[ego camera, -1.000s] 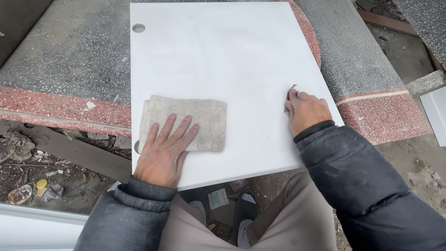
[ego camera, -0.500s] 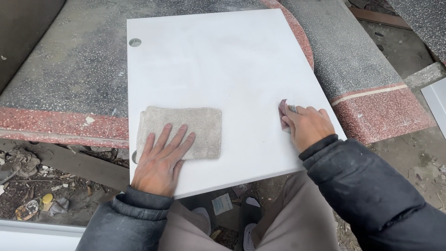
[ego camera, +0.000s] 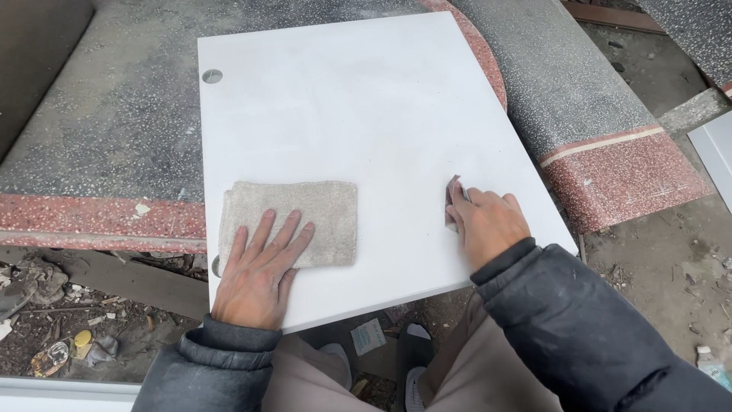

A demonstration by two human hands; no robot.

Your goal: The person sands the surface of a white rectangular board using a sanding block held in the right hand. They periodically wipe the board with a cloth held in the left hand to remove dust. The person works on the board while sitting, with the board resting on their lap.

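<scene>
A white rectangular board (ego camera: 358, 107) lies on a speckled stone slab, with a round hole (ego camera: 212, 75) near its far left corner. My left hand (ego camera: 259, 271) rests flat, fingers spread, on a folded grey cloth (ego camera: 305, 210) at the board's near left. My right hand (ego camera: 486, 225) presses a small reddish-brown piece of sandpaper (ego camera: 453, 192) against the board near its right edge. Dark padded sleeves cover both my arms.
The grey stone slab (ego camera: 107, 130) has a red speckled border (ego camera: 91, 217) and a curved red band on the right. Litter and rubble (ego camera: 61, 343) lie on the ground at lower left. My legs and shoes show under the board's near edge.
My right hand with the sandpaper has slid a little to the left and nearer along the board. The left hand stays on the cloth.
</scene>
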